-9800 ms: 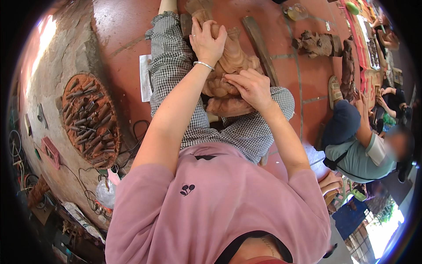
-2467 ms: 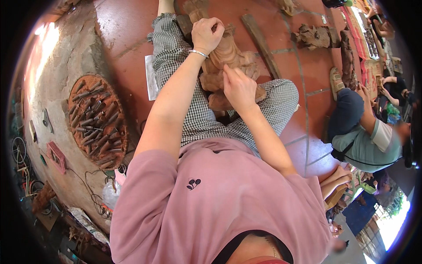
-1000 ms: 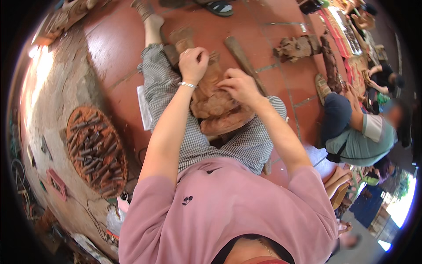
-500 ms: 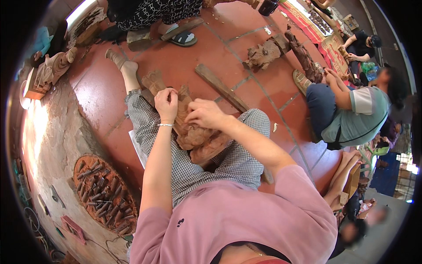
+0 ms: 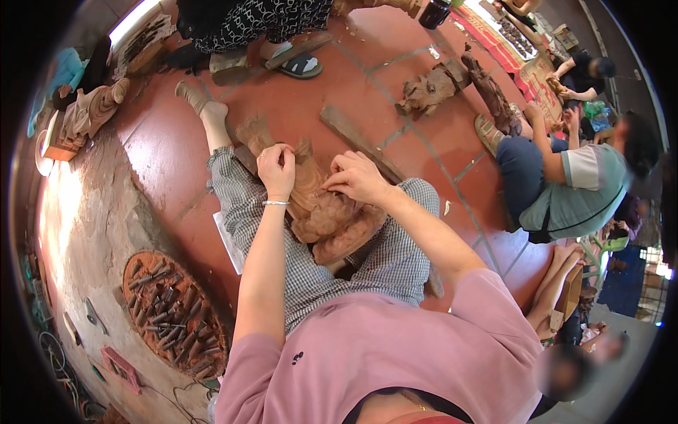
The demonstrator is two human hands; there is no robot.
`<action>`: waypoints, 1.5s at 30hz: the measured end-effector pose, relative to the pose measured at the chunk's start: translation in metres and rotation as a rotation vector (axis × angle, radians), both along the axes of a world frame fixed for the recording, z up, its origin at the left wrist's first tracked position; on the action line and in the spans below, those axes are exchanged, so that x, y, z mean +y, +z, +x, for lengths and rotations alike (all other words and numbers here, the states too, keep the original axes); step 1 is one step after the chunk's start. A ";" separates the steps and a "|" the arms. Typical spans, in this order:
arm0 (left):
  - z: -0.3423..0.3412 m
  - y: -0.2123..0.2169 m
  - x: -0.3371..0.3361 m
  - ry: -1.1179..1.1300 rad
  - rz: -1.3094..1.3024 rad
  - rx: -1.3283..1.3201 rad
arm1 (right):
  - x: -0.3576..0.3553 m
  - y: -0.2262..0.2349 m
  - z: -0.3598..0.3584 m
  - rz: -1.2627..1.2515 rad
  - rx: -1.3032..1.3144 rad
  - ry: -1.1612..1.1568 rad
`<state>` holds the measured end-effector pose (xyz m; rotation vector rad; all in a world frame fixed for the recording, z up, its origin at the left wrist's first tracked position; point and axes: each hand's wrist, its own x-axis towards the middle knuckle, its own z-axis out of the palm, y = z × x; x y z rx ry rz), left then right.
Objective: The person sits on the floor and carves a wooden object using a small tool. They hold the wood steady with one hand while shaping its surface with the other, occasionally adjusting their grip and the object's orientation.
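A reddish-brown wood carving (image 5: 326, 218) lies across my lap between my legs, its rounded, deeply cut end toward me and its other end pointing away to the upper left. My left hand (image 5: 276, 169), with a bracelet at the wrist, is closed over the carving's left side, fingers curled together; what they hold, if anything, is hidden. On the right, my right hand (image 5: 357, 177) bends over the carving with thumb and fingers brought together near its surface. Anything between those fingertips is too small to make out.
A round tray of chisels (image 5: 173, 311) and wood dust sits at my left. A wooden bar (image 5: 360, 143) lies on the tiles beyond my right hand. More carvings (image 5: 429, 90) stand farther off. A co-worker (image 5: 575, 187) sits at the right, another person's sandalled foot (image 5: 302, 66) ahead.
My right hand has moved right across the carving, farther from my left hand. The left hand stays at the carving's left side. The co-worker at the right has raised a hand.
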<state>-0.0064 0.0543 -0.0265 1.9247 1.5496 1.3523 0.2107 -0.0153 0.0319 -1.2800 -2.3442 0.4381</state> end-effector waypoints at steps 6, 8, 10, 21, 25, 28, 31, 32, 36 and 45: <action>-0.001 -0.001 0.003 -0.023 0.010 -0.067 | -0.003 -0.009 -0.043 -0.004 0.171 0.045; -0.007 0.001 -0.001 -0.036 0.007 -0.058 | -0.001 -0.010 -0.045 0.163 0.285 -0.005; -0.012 -0.005 -0.009 0.066 0.018 -0.302 | -0.009 -0.020 -0.042 -0.001 0.273 -0.096; -0.121 -0.038 0.044 -0.151 -0.505 0.523 | -0.012 -0.008 -0.048 -0.154 0.182 -0.049; -0.110 -0.016 0.038 -0.122 -0.604 0.601 | -0.014 -0.012 -0.048 -0.117 0.178 -0.067; -0.104 -0.014 0.036 -0.062 -0.573 0.550 | -0.014 -0.015 -0.047 -0.115 0.192 -0.080; -0.104 -0.018 0.034 -0.044 -0.540 0.505 | -0.012 -0.014 -0.047 -0.134 0.185 -0.075; -0.103 -0.019 0.035 -0.044 -0.530 0.497 | -0.012 -0.013 -0.047 -0.144 0.186 -0.075; -0.106 -0.025 0.036 -0.066 -0.494 0.435 | -0.014 -0.011 -0.049 -0.143 0.187 -0.071; -0.110 -0.049 0.044 -0.100 -0.394 0.340 | -0.011 -0.012 -0.054 -0.087 0.185 -0.154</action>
